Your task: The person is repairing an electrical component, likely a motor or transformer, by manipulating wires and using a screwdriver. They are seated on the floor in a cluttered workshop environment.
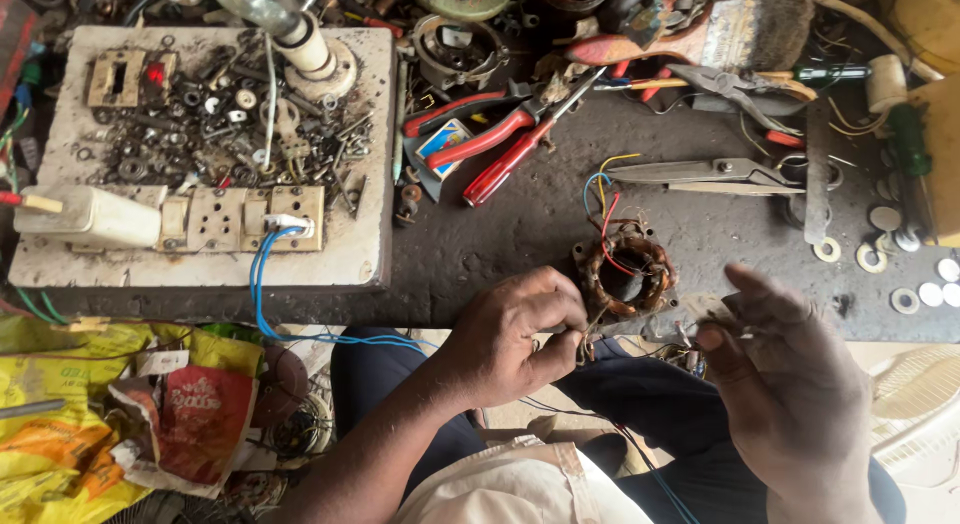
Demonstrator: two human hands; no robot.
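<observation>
Both hands work at the near edge of the grimy dark bench (520,234): my left hand (515,334) pinches thin wires beside the round copper-wound stator (628,274), while my right hand (790,384) nips a fine wire end just right of it. Red-handled pliers (500,149) and steel scissors (715,174) lie farther back.

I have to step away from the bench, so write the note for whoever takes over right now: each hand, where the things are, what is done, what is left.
Left hand: pinching the thin wire ends at the near edge of the copper-wound motor coil, which sits on the front edge of the dark workbench.
Right hand: raised beside the coil, fingers pinched on what looks like a fine wire; too blurred to be sure.
Nearby: red-handled pliers and scissors lie behind the coil, untouched.
Done: coloured leads stand free from the coil.
Left: the loose wire ends are not yet joined to anything, as far as can be seen.
</observation>
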